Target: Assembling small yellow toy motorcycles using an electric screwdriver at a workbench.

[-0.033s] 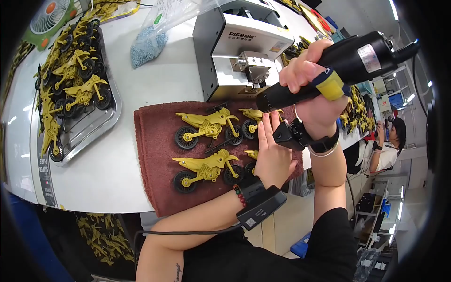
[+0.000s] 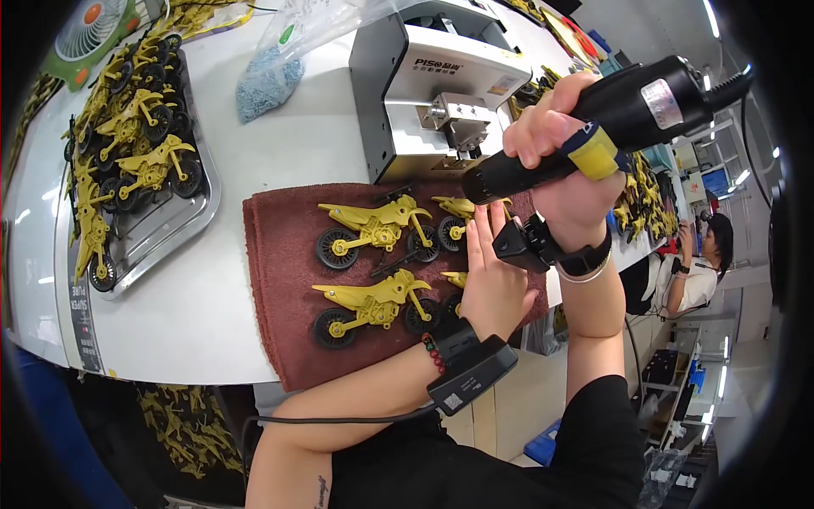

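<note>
Four yellow toy motorcycles (image 2: 373,227) lie on one dark red towel (image 2: 280,280) (two largely hidden behind the hand), a heap too tangled to count fills one metal tray (image 2: 182,222), and there are one electric screwdriver (image 2: 593,127), one grey machine (image 2: 441,85), one green fan (image 2: 93,25) and one bag of blue pellets (image 2: 270,81).

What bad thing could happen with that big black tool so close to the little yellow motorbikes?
The electric screwdriver in the right hand points down right beside the left hand, so its tip might slip and poke the fingers. The left hand lies on toy motorbikes sitting loose on the red towel, so one could shift. The towel's near edge hangs over the table, so a nudged bike might roll off.
</note>
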The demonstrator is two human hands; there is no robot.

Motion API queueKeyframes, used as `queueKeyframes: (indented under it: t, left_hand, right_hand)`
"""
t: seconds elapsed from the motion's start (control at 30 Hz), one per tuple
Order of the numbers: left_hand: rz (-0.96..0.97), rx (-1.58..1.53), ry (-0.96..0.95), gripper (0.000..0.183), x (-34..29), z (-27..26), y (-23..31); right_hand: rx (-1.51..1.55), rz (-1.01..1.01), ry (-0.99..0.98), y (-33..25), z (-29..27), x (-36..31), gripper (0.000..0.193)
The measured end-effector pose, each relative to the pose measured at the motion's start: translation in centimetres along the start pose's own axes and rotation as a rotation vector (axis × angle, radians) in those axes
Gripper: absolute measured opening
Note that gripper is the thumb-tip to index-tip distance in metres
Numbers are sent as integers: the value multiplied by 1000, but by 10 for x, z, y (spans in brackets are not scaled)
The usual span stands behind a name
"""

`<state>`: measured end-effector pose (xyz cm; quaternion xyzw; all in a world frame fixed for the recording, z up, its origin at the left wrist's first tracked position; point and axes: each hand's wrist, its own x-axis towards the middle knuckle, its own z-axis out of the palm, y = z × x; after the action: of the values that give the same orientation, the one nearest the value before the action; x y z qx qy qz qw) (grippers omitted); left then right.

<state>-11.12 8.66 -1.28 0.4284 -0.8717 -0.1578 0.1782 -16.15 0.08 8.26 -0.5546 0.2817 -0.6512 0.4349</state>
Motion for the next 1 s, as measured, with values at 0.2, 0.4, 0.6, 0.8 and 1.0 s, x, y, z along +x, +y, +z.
queueKeyframes:
  t: [0.2, 0.4, 0.6, 0.8, 1.0]
  left_hand:
    - [-16, -4, 23, 85, 0, 3, 3]
    - [-13, 15, 33, 85, 0, 4, 2]
    - [12, 20, 52, 85, 0, 4, 5]
    - [-19, -20, 40, 87, -2, 4, -4]
    - [92, -178, -15, 102, -9, -33, -9]
  right_hand:
    - [24, 71, -31, 9, -6, -5, 20]
    - [15, 97, -52, 13, -6, -5, 21]
    - [-46, 103, -108, 12, -10, -6, 22]
    - [-435, -385, 6, -16, 1, -35, 18]
    - [-110, -575, 383, -77, -52, -112, 45]
